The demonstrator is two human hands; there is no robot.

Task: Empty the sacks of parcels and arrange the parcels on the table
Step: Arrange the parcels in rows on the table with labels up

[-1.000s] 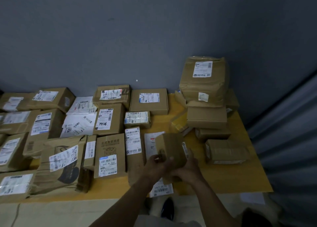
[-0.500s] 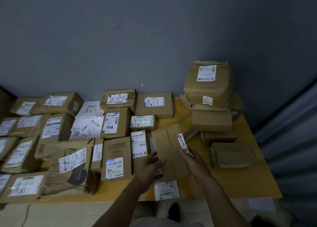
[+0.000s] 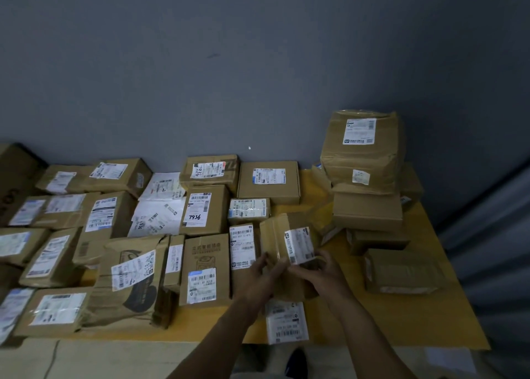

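Both hands of a person hold a brown cardboard parcel (image 3: 275,235) above the near-centre part of a yellow table (image 3: 430,315). The left hand (image 3: 259,275) and right hand (image 3: 321,272) have their fingers curled round its near end. The parcel is lifted and tilted. Its long axis runs from near to far, with the far end leaning a little left. A white barcode label (image 3: 299,245) on it faces up and right, its print too blurred to read. Beneath the parcel, a flat white-labelled packet (image 3: 286,321) lies at the table's near edge.

To the left, labelled cartons lie in rows, touching one another. One box (image 3: 203,209) bears the handwritten number "7936". What looks like the same figures runs sideways on a far carton (image 3: 210,170) beside the grey wall (image 3: 258,63). A crumpled paper bag (image 3: 132,278) with a dark printed figure lies near left. To the right rises a stack of boxes (image 3: 367,206), topped by a taped bundle (image 3: 362,149). A film-wrapped box (image 3: 401,272) lies just on its near side.
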